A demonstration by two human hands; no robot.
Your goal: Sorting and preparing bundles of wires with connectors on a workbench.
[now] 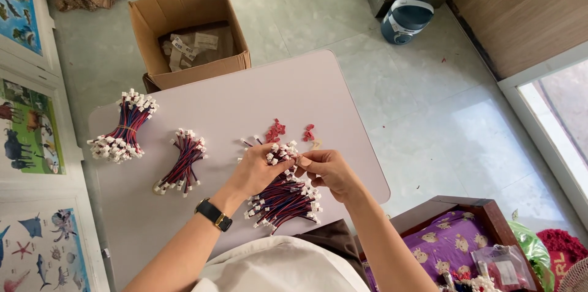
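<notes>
Both hands meet above the near centre of the pale table [233, 108]. The left hand [257, 169], with a black watch [214, 214] on its wrist, pinches the upper white connectors of a loose pile of red-blue-black wire leads [283, 197] between thumb and fingers. The right hand [329, 171] is closed in a fingertip pinch on the same cluster of connectors, just beside the left fingertips; the two hands touch or nearly touch at that point. The rest of the pile fans out on the table directly beneath and toward the person, below both palms.

Two banded bundles of the same leads lie to the left, well apart from the hands: a small bundle [182, 161] nearer, a large bundle [124, 127] further left. Small red pieces [275, 131] lie on the table just beyond the hands. An open cardboard box [187, 35] stands on the floor past the table's far edge. A blue container [405, 18] stands on the floor at upper right
</notes>
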